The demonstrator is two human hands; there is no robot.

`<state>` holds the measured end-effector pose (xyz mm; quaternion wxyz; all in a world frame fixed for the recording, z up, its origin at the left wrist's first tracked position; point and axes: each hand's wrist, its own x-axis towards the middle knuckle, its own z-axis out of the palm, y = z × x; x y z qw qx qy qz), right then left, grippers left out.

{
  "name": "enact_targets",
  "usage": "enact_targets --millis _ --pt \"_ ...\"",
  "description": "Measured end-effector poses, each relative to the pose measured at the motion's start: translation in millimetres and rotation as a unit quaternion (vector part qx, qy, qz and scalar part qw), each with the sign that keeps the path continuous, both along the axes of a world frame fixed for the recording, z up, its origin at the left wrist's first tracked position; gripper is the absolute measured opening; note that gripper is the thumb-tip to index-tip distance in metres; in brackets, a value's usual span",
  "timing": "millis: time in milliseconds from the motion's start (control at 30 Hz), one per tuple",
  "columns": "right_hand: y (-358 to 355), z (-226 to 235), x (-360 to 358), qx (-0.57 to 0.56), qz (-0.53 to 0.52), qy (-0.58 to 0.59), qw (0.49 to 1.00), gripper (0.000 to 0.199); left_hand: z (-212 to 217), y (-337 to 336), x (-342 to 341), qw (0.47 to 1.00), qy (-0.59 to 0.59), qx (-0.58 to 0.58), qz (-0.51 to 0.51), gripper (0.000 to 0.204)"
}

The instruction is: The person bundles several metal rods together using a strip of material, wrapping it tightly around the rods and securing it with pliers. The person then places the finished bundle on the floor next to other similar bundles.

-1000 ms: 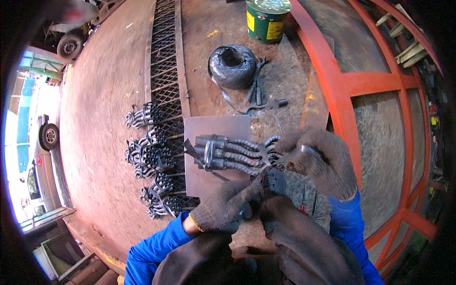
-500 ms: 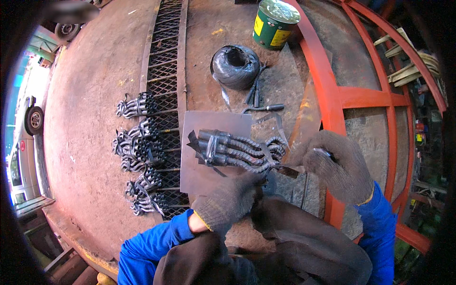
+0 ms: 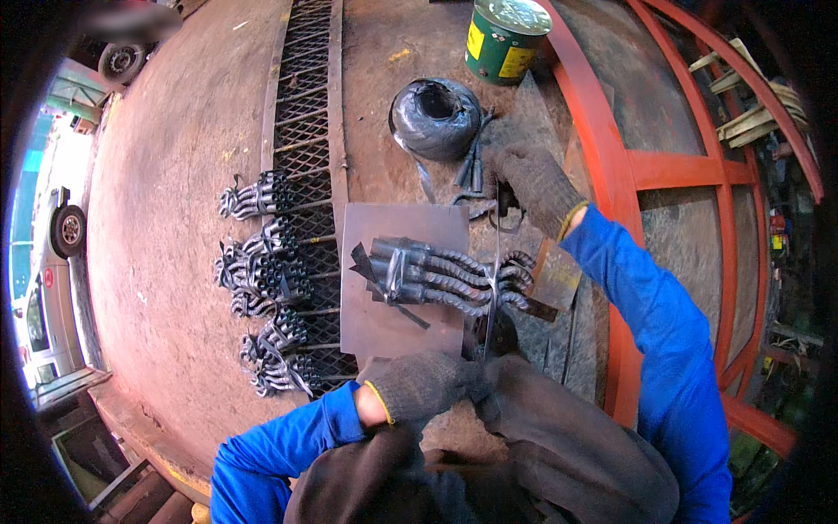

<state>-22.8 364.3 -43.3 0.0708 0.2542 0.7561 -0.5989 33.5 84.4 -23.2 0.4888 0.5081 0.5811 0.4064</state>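
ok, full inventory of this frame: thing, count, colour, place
bundle of twisted steel bars: one, dark grey, lying on the plate, tied near both ends
steel plate: one, rusty brown, middle of the bench
strap: one, thin, grey, pulled taut over the bundle between both hands
finished bundles: about five, dark grey, on the grating to the left
metal grating: one strip, dark, running up the bench
roll of strap: one, black, above the plate
paint can: one, green with yellow label, top
hand tools: a couple, dark, beside the roll; kind unclear
orange steel frame: one, right side
car: one, white, far left
left hand: grey glove, blue sleeve, holds strap's near end
right hand: grey glove, holds strap's far end
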Motion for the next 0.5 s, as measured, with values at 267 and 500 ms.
enact_targets --millis 267,500 --pt "4.4 -20.7 0.7 -0.156 -0.089 -0.028 0.983 0.026 14.9 10.5 4.8 0.924 0.359 0.089 0.095 0.018" --pt "14.9 -46.0 16.3 -0.238 -0.032 0.004 0.971 0.031 9.1 35.3 -13.3 0.952 0.165 0.237 0.105 0.023"
